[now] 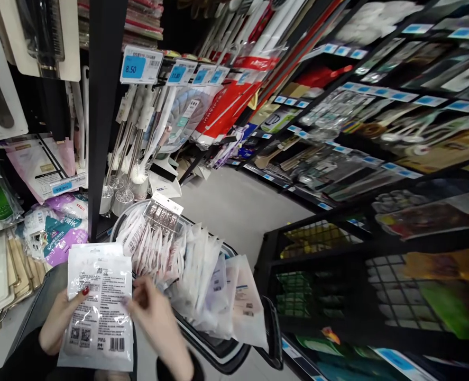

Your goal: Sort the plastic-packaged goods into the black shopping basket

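Note:
My left hand (57,320) holds a white plastic packet (98,307) by its left edge, thumb on the printed back with barcode and QR codes. At the packet's right edge is my right hand (158,323), its fingers pinching toward that edge; motion blur hides whether it grips. Just beyond the hands, several white and pinkish packets (186,275) stand upright in a row inside a dark basket (234,354).
Toilet brushes (129,159) hang under blue price tags (141,66) on the left shelving behind a black post (103,116). Black shelves of packaged goods (377,132) line the right side. A grey floor aisle (234,206) runs ahead. Boards and bags lie at lower left.

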Available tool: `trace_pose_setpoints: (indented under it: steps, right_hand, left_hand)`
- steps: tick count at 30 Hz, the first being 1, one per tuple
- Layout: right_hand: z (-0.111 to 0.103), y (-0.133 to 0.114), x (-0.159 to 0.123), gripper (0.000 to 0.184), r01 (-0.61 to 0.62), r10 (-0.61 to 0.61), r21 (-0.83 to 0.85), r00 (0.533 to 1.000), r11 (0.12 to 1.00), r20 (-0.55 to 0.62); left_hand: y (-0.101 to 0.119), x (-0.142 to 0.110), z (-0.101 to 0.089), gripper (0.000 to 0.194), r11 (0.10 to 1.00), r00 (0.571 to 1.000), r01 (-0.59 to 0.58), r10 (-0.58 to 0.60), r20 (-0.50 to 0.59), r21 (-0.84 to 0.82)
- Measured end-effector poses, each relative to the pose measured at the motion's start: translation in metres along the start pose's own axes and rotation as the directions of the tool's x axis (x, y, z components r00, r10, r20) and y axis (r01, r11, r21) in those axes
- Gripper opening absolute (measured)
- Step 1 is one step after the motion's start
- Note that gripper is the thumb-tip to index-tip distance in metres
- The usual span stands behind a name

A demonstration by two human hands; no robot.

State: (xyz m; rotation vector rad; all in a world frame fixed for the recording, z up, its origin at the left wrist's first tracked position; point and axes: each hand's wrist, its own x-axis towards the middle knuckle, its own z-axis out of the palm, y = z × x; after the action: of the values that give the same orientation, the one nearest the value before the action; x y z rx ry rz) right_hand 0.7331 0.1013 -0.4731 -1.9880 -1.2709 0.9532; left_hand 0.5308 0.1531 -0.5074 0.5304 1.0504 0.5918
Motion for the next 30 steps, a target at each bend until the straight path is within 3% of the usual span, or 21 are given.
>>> trace_pose_setpoints:
  steps: [3,7,12,16,18,20,22,26,28,30]
  right_hand:
    - [0.032,-0.006,-0.021,0.03,-0.042,0.053,0.267,0.998,0.963,-0.034]
    - [0.046,0.007,-0.019,0.024,-0.09,0.111,0.54,0.994,0.837,-0.007]
    - [0.05,0.021,-0.025,0.032,-0.064,0.179,0.63,0.976,0.774,-0.121]
    - [0.05,0.033,-0.029,0.032,0.053,0.222,0.632,0.911,0.773,-0.348]
    - [0.045,0.042,-0.027,0.032,0.128,0.221,0.691,0.893,0.712,-0.393]
    - [0.038,0.051,-0.023,0.033,0.166,0.226,0.789,0.905,0.592,-0.36]
    - [0.029,0.062,-0.018,0.032,0.128,0.25,0.87,0.929,0.476,-0.274]
    - [0.016,0.084,-0.012,0.025,0.127,0.222,0.968,0.959,0.217,-0.176]
    - [0.014,0.092,-0.01,0.02,0.256,0.106,0.967,0.961,0.0,-0.255]
    - [0.014,0.094,-0.008,0.023,0.359,-0.061,0.883,0.917,-0.302,-0.394]
  left_hand:
    - [0.002,-0.001,0.004,0.058,1.0,1.0,-0.019,0.02,-0.017,0.024]
    - [0.005,-0.005,0.005,0.063,1.0,1.0,0.004,-0.004,0.027,-0.002]
    - [0.0,-0.003,0.001,0.061,0.994,0.998,0.025,-0.031,-0.049,-0.102]
    - [-0.004,0.004,0.002,0.068,0.99,0.997,-0.015,0.004,-0.079,-0.138]
    - [-0.002,0.008,0.002,0.071,0.988,0.996,-0.023,0.01,-0.084,-0.152]
    - [0.001,0.01,0.001,0.071,0.988,0.995,-0.015,0.0,-0.098,-0.151]
    - [0.003,0.011,-0.004,0.07,0.991,0.994,-0.007,-0.008,-0.109,-0.137]
    - [0.003,0.012,-0.024,0.072,0.991,0.994,0.029,-0.042,-0.098,-0.133]
    - [0.0,0.013,-0.035,0.076,0.989,0.991,0.044,-0.062,-0.119,-0.142]
    - [-0.004,0.013,-0.045,0.08,0.991,0.984,0.065,-0.084,-0.159,-0.119]
